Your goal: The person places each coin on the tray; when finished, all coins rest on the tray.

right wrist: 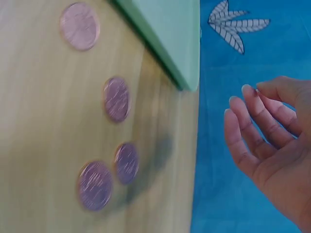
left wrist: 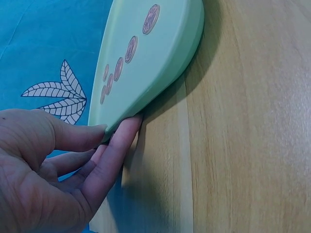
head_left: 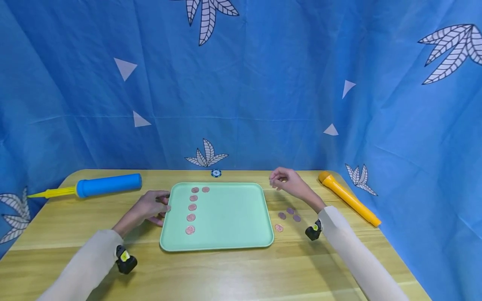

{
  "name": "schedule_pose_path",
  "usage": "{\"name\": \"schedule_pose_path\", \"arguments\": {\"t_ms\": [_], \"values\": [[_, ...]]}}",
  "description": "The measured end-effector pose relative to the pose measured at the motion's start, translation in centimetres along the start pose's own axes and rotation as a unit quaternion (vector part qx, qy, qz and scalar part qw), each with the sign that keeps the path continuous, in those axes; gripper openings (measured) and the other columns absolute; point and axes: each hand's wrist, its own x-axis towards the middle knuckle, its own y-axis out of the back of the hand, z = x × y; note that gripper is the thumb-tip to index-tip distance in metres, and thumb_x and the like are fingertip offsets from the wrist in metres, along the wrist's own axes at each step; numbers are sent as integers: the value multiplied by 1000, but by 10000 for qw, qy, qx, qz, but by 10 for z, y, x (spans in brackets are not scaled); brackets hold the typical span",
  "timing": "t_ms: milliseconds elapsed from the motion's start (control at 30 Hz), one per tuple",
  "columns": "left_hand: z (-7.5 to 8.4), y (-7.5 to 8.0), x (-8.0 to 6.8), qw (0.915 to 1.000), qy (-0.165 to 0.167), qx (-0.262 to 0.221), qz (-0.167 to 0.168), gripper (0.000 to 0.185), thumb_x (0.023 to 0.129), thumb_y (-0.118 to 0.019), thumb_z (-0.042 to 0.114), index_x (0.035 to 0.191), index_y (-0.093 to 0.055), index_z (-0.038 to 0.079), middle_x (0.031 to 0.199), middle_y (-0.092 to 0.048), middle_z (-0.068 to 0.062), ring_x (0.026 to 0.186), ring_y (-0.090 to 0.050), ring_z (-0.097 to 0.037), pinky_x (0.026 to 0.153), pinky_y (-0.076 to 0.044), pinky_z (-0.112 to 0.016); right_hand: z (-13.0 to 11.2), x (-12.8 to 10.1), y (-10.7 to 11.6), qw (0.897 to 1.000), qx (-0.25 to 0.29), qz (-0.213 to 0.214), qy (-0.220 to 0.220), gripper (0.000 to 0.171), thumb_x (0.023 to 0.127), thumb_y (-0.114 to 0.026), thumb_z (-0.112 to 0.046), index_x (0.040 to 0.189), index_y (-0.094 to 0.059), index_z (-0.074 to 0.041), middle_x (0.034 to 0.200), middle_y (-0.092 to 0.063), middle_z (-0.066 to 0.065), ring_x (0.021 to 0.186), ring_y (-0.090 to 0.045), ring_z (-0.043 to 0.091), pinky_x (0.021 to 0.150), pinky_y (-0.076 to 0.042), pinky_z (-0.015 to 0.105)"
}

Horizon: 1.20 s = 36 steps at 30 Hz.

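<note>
While both cream sleeves reach in from the near edge of the light wooden table (head_left: 233,271), each wrist carries a small black camera. Four loose pinkish round tokens (head_left: 289,217) lie on the bare wood just right of the tray, near the right forearm; the right wrist view shows them flat and slightly apart, though two sit almost touching.

At the middle of the table rests the mint-green rounded rectangular plastic tray (head_left: 226,217). Along its left side runs a column of five pink tokens (head_left: 192,207), with a sixth token (head_left: 205,189) beside the farthest one.

Against the tray's left rim sits the left hand (head_left: 150,207). Its grip is loose and nearly straight: the thumb lies on top of the rim and the fingers (left wrist: 119,145) touch the underside of the edge where it meets the wood, so the rim is lightly pinched between them.

Farther back, off the tray's far right corner, the right hand (head_left: 288,182) hovers above the table with fingers gently curled. Its palm, seen from the wrist, holds nothing.

Beyond that, an orange toy microphone (head_left: 348,198) lies at the right, a blue-and-yellow hand pump (head_left: 101,186) at the left, and a small blue round chip (head_left: 216,173) at the far edge under the blue leaf-print backdrop (head_left: 241,83).
</note>
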Motion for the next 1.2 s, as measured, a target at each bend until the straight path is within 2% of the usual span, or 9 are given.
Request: {"name": "schedule_pose_path", "arguments": {"t_ms": [133, 267, 400, 600, 700, 833, 933, 1067, 1200], "values": [[2, 0, -1, 10000, 7, 58, 20, 64, 99, -61, -3, 157, -35, -11, 120, -56, -25, 81, -67, -23, 60, -66, -38, 12, -10, 7, 9999, 150, -7, -2, 20, 104, -58, 0, 119, -61, 12, 108, -66, 32, 97, -67, 45, 86, -64, 52], [3, -1, -2, 9999, 0, 107, 49, 64, 100, -61, -2, 157, -35, -10, 120, -56, -25, 81, -67, -23, 60, -66, -38, 20, -20, 13, 9994, 279, -162, 91, 29, 102, -59, 3, 129, -57, 14, 116, -65, 35, 103, -66, 43, 89, -64, 39], [3, -1, -2, 9999, -1, 132, 80, 63, 100, -61, -2, 157, -36, -10, 120, -56, -24, 81, -67, -23, 60, -66, -37, 28, -31, 16, 9986, 223, -474, 102, 41, 102, -62, 2, 140, -52, 9, 125, -61, 35, 113, -64, 40, 92, -59, 26], [2, -1, -1, 9998, -11, 144, 96, 63, 99, -61, -2, 157, -36, -10, 120, -55, -23, 79, -66, -22, 59, -66, -36, 42, -51, 23, 9966, -124, -808, 15, 44, 100, -68, -3, 139, -52, 11, 125, -61, 33, 115, -62, 44, 98, -56, 39], [1, -1, -1, 9998, 12, 154, 108, 64, 99, -61, -1, 157, -36, -10, 120, -55, -24, 80, -66, -22, 59, -66, -36, 52, -57, 26, 9964, -53, -839, -113, 42, 100, -69, -5, 136, -54, 11, 127, -61, 32, 116, -60, 46, 101, -55, 35], [0, 0, 0, 9999, 2, 90, 94, 64, 100, -61, 0, 158, -36, -9, 122, -54, -24, 81, -66, -22, 59, -66, -36, 67, -66, 29, 9943, 317, -851, -553, 45, 102, -68, -12, 141, -55, 8, 137, -60, 28, 126, -56, 42, 99, -52, 18], [0, 0, 2, 10000, -12, 6, 59, 64, 100, -62, 0, 158, -36, -9, 123, -54, -24, 81, -66, -22, 60, -66, -37, 73, -71, 30, 9911, 525, -919, -806, 48, 103, -68, -17, 144, -55, 3, 142, -58, 23, 129, -53, 37, 98, -50, 15], [-1, 0, 3, 10000, 35, -6, 73, 64, 100, -62, -1, 158, -36, -8, 122, -54, -24, 82, -66, -22, 59, -66, -37, 74, -72, 27, 9873, 595, -1154, -913, 47, 103, -68, -21, 144, -55, -2, 128, -60, 23, 110, -61, 30, 93, -53, 23], [-2, 0, 2, 9999, 117, 20, 113, 64, 100, -62, -1, 158, -36, -8, 123, -54, -24, 83, -67, -23, 59, -66, -37, 73, -65, 23, 9866, 459, -1333, -821, 46, 102, -69, -17, 141, -53, 1, 112, -57, 20, 93, -58, 25, 84, -51, 23]]}}
